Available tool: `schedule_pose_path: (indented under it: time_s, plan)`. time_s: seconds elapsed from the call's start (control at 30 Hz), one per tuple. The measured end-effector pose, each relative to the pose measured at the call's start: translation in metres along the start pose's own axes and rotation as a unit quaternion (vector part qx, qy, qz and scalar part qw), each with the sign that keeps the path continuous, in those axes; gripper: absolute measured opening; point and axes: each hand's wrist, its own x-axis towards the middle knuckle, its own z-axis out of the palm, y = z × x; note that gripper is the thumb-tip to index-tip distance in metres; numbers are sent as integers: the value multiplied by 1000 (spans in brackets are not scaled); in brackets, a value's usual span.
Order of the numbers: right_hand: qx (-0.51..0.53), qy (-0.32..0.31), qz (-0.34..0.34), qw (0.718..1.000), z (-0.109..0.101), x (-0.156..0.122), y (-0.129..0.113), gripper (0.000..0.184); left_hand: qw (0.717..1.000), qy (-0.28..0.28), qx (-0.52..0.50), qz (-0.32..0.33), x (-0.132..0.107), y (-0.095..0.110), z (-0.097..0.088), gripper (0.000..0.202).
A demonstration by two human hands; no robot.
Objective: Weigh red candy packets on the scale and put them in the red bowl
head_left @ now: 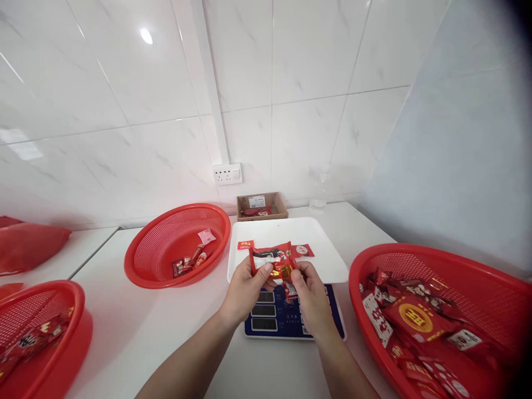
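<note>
We have a few red packets [270, 256] pinched between both hands, held over the near part of the scale [328, 266]: the fingers of our left hand [245, 288] grip them at one end, thumb on top, and those of our right hand [310, 288] grip the other end, thumb likewise. We cannot tell exactly how many we are holding, since they overlap and our fingers cover parts of them. On the scale's white pan, beyond our hands, we see a small wrapper [245, 244] toward the left and another red wrapper [302, 250] toward the right. Just left of the scale stands the middle basket [153, 244], red, with a small cluster of sweets [193, 260] and a pink sachet [206, 236] on its bottom. Farther left of the scale and nearer to us is the left basket [78, 327], cut off by the view, with more red packs in it. Right of the scale, the right basket [477, 282] holds a deep heap of mixed red packs [415, 318]. Just behind the scale sits an open cardboard box [281, 213] with some red packs inside, and behind it to the right stands a clear bottle [319, 191].
</note>
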Motion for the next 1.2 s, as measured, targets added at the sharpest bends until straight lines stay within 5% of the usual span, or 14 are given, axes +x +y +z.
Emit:
schedule_pose_path:
  time_s: [0.2,0.4,0.6,1.2]
  plan:
    - [-54,35,-23,998,0,0,-5,21,999,-6,-13,-35,-1,-3,0,42]
    - [-64,79,-26,995,-2,1,-6,23,995,-70,-40,-55,-6,-2,-5,40]
    - [-43,18,-32,998,1,0,-9,25,992,-30,-106,-57,-8,-4,-1,36]
    - [-99,1,-63,993,2,-3,-10,21,990,-53,-132,-14,-11,-4,6,37]
